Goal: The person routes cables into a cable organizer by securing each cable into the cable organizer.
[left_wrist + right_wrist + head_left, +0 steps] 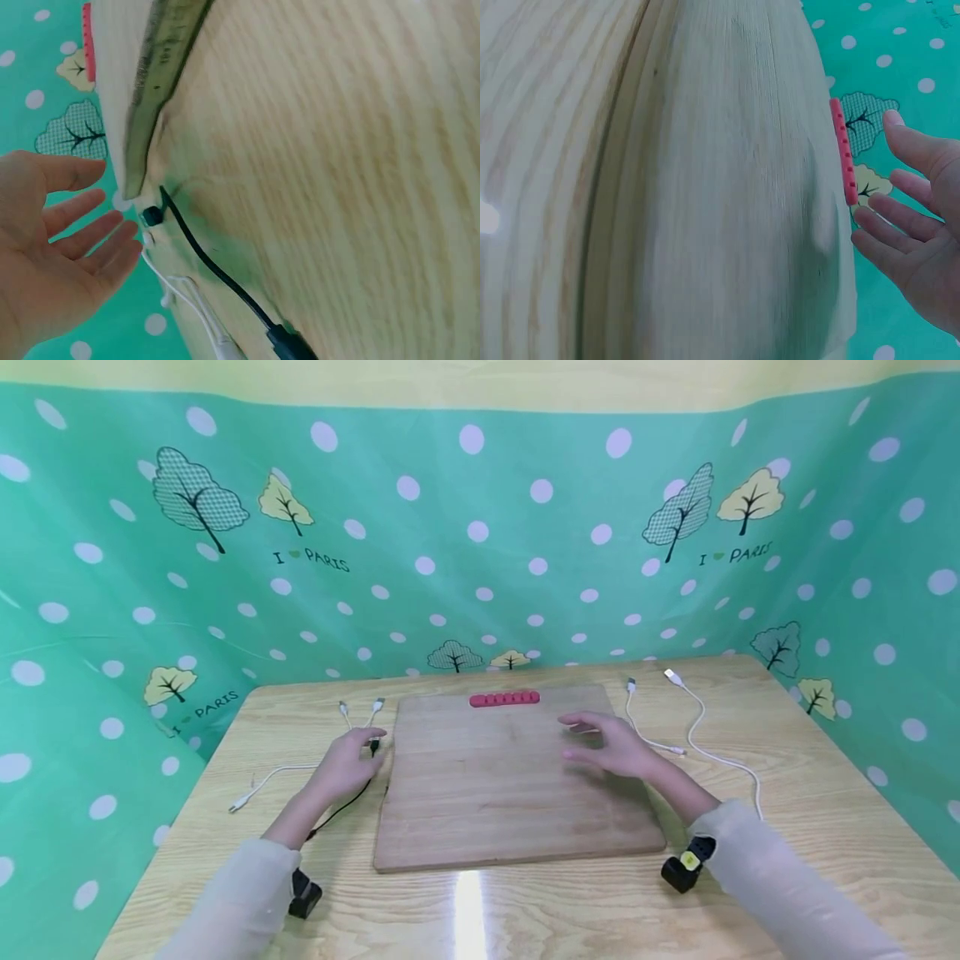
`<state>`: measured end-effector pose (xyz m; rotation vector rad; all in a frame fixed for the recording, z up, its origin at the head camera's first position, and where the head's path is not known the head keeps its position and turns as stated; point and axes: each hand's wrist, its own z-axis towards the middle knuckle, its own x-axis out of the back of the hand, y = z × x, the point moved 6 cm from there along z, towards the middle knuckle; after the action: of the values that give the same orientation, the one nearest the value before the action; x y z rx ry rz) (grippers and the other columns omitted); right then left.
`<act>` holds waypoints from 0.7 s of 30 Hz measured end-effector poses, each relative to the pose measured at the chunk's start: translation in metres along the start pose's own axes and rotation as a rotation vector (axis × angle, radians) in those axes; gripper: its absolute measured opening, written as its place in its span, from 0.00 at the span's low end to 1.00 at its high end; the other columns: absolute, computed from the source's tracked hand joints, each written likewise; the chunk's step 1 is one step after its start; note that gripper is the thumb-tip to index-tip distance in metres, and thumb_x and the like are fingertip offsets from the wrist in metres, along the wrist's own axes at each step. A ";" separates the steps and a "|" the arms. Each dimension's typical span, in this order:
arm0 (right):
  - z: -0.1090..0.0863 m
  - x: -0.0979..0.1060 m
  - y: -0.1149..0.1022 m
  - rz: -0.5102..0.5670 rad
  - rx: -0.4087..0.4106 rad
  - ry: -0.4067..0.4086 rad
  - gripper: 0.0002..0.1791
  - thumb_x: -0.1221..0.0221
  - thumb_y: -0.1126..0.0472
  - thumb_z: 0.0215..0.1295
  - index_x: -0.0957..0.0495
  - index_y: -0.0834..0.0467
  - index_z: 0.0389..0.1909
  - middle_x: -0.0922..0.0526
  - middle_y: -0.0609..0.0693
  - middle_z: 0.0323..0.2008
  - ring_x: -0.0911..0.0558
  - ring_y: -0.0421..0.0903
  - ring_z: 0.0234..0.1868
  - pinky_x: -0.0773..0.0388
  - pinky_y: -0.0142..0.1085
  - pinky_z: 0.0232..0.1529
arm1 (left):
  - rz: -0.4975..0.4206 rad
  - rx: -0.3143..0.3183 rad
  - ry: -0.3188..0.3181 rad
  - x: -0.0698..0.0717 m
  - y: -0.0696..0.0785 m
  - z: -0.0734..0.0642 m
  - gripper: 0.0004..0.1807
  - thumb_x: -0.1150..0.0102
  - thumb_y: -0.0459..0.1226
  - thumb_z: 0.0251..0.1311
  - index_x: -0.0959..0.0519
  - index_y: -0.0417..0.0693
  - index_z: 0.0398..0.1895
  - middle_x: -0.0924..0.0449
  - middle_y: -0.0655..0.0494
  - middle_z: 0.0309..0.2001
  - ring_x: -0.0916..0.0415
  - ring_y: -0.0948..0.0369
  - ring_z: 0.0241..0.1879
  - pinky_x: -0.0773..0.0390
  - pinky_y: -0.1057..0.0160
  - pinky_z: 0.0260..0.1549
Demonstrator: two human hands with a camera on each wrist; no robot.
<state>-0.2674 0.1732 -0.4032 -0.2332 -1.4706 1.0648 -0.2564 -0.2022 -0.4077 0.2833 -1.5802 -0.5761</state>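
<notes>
My left hand [348,766] hovers above the cables left of the wooden board [487,793], fingers loosely bent around nothing. In the left wrist view a black cable [214,262] lies below that hand, beside the board's edge. White cables [184,296] lie near it. Over the right part of the board hangs my right hand [611,747], thumb and fingers apart with nothing between them. A red cable holder [505,698] with a row of slots sits at the board's far edge; the right wrist view shows this red strip [844,150] beyond the fingertips.
Right of the board lie a short white cable [651,739] and a longer white cable [723,760]. Another white cable end [240,803] rests at the left of the wooden table [555,918]. A green dotted cloth [480,568] closes off the back and sides.
</notes>
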 end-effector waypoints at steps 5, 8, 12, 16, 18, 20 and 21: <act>0.003 -0.006 -0.004 0.027 -0.014 -0.002 0.28 0.33 0.61 0.57 0.27 0.67 0.58 0.22 0.65 0.57 0.21 0.62 0.56 0.24 0.53 0.61 | 0.006 0.016 -0.005 -0.002 -0.005 -0.001 0.23 0.46 0.30 0.61 0.30 0.32 0.60 0.28 0.31 0.59 0.26 0.38 0.56 0.22 0.42 0.55; 0.004 -0.009 -0.006 0.033 -0.016 0.000 0.28 0.34 0.61 0.58 0.27 0.67 0.58 0.22 0.65 0.57 0.21 0.62 0.56 0.24 0.53 0.61 | 0.002 0.031 -0.009 -0.003 -0.008 -0.002 0.25 0.45 0.29 0.59 0.31 0.31 0.60 0.28 0.30 0.59 0.24 0.39 0.54 0.20 0.43 0.53; 0.007 -0.012 -0.010 0.038 -0.011 -0.004 0.28 0.34 0.60 0.58 0.27 0.65 0.58 0.21 0.64 0.57 0.21 0.61 0.56 0.24 0.53 0.61 | -0.019 0.074 -0.020 -0.006 -0.012 -0.001 0.27 0.43 0.29 0.58 0.33 0.30 0.62 0.29 0.30 0.60 0.24 0.40 0.54 0.18 0.46 0.51; 0.009 -0.017 -0.013 0.029 -0.007 -0.017 0.28 0.34 0.58 0.58 0.26 0.64 0.58 0.21 0.62 0.57 0.21 0.60 0.57 0.23 0.52 0.61 | -0.027 0.104 -0.010 -0.008 -0.015 0.003 0.26 0.42 0.29 0.58 0.32 0.28 0.60 0.27 0.30 0.58 0.23 0.40 0.54 0.18 0.47 0.51; 0.010 -0.020 -0.014 0.032 -0.013 -0.028 0.28 0.34 0.57 0.59 0.27 0.63 0.58 0.21 0.62 0.57 0.21 0.59 0.57 0.23 0.52 0.61 | -0.009 0.103 0.005 -0.008 -0.015 0.005 0.25 0.42 0.29 0.57 0.31 0.27 0.58 0.23 0.31 0.52 0.21 0.43 0.48 0.18 0.48 0.50; 0.011 -0.022 -0.015 0.049 -0.022 -0.038 0.28 0.34 0.57 0.59 0.27 0.63 0.59 0.21 0.62 0.57 0.21 0.59 0.57 0.24 0.52 0.61 | 0.011 0.105 0.018 -0.008 -0.014 0.009 0.23 0.41 0.28 0.56 0.29 0.25 0.55 0.20 0.35 0.41 0.21 0.49 0.38 0.17 0.51 0.45; 0.011 -0.024 -0.016 0.057 -0.026 -0.041 0.28 0.34 0.57 0.59 0.27 0.63 0.59 0.21 0.62 0.57 0.21 0.59 0.57 0.24 0.52 0.62 | 0.019 0.108 0.022 -0.008 -0.014 0.010 0.23 0.42 0.28 0.55 0.29 0.24 0.54 0.20 0.39 0.36 0.23 0.52 0.34 0.17 0.53 0.41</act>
<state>-0.2645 0.1425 -0.4061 -0.2746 -1.5235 1.1027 -0.2677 -0.2080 -0.4223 0.3544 -1.5934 -0.4722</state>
